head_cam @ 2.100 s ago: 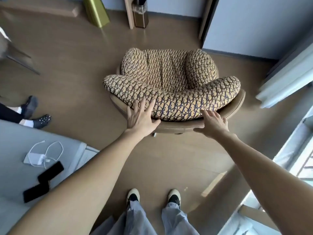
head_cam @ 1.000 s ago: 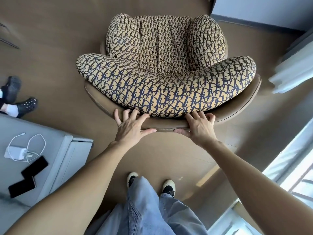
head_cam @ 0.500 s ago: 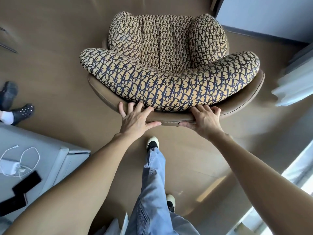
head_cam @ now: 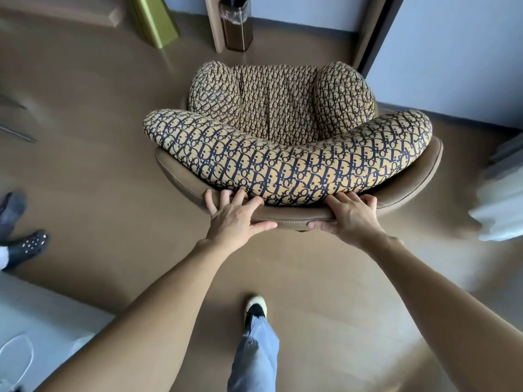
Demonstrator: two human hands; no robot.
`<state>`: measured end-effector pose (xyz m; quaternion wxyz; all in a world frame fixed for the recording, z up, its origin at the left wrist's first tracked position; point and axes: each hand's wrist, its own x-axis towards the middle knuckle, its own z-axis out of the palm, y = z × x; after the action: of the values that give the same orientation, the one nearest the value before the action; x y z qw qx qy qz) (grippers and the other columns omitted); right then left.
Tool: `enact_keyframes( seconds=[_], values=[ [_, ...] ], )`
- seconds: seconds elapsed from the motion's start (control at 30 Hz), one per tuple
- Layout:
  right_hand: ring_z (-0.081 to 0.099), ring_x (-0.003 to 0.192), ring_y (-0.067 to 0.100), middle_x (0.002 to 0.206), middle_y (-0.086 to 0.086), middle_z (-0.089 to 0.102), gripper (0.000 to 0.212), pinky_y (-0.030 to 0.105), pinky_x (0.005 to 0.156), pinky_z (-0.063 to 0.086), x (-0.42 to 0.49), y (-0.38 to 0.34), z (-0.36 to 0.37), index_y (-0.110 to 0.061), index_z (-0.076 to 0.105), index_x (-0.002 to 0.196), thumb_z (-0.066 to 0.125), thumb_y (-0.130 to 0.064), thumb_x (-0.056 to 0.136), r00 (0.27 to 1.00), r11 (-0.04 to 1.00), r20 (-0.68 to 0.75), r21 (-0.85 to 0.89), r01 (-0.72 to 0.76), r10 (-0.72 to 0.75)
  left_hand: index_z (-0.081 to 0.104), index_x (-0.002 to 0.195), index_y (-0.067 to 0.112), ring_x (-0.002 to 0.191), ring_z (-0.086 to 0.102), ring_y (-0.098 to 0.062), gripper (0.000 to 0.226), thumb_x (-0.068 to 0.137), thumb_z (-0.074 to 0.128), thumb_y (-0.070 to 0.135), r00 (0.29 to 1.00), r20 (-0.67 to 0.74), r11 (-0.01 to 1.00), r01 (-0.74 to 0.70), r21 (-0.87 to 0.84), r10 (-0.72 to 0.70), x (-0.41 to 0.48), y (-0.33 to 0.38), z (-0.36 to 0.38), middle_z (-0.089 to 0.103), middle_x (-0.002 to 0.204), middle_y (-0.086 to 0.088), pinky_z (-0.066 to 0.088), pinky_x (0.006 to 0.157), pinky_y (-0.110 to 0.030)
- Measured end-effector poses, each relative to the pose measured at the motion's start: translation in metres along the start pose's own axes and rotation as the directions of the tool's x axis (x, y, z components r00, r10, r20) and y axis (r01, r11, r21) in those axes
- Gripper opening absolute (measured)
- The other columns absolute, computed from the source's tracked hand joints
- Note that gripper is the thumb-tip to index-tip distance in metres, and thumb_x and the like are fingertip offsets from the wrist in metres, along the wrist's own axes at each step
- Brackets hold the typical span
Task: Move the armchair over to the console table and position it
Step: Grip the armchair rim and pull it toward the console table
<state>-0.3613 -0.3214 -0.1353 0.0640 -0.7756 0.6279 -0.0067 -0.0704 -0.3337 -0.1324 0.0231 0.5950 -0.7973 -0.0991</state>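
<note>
The armchair (head_cam: 283,154) has tan cushions with a dark monogram print and a brown leather shell; I see it from behind and above, seat facing away. My left hand (head_cam: 235,216) grips the top rim of the leather back, fingers over the edge against the cushion, thumb underneath. My right hand (head_cam: 348,213) holds the same rim a little to the right in the same way. At the far wall stands a wooden upright panel (head_cam: 213,21), possibly part of the console table; I cannot tell for sure.
A dark bin with a plastic liner (head_cam: 236,24) and a gold-green object (head_cam: 154,19) stand at the far wall. Another person's dark shoes (head_cam: 25,247) are at the left. A white bed surface (head_cam: 42,329) with a cable lies lower left. White curtain (head_cam: 498,210) hangs right.
The chair has moved forward across the floor toward the far wall, both hands keeping their grip on its back rim. I have stepped after it, and the bin and wooden panel have come into view.
</note>
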Motion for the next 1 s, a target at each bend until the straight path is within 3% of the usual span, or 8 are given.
enact_keyframes(
  seconds=[0.23,0.57,1.0],
  values=[
    [0.055,0.094,0.027,0.093,-0.001,0.063,0.089,0.045,0.083,0.031,0.093,0.025,-0.005,-0.020,0.057,0.100,0.023,-0.096,0.068,0.999,1.000,-0.052,0.001,0.009,-0.009,0.059,0.114,0.042,0.113,0.041,-0.027,0.083,0.068,0.016,0.096,1.000,-0.017,1.000,-0.011,0.020,0.011,0.097,-0.024,-0.010,0.056,0.113,0.006,0.015,0.109,-0.066],
    [0.055,0.095,0.027,0.092,-0.002,0.063,0.089,0.040,0.079,0.024,0.244,0.066,-0.016,-0.022,0.055,0.092,0.019,-0.099,0.064,0.995,1.000,-0.096,0.028,0.004,-0.002,0.063,0.113,0.040,0.114,0.042,-0.029,0.073,0.070,0.032,0.091,0.999,-0.047,1.000,-0.021,0.019,0.021,0.252,-0.057,-0.029,0.056,0.112,0.005,0.011,0.111,-0.064],
    [0.053,0.099,0.024,0.096,-0.004,0.062,0.092,0.039,0.081,0.024,0.425,0.124,-0.035,-0.025,0.055,0.095,0.014,-0.100,0.061,0.995,1.000,-0.097,0.007,-0.021,0.022,0.061,0.116,0.038,0.115,0.042,-0.028,0.079,0.069,0.029,0.092,0.995,-0.087,0.998,-0.035,0.043,0.039,0.443,-0.090,-0.046,0.056,0.117,0.003,0.009,0.110,-0.063]
  ],
)
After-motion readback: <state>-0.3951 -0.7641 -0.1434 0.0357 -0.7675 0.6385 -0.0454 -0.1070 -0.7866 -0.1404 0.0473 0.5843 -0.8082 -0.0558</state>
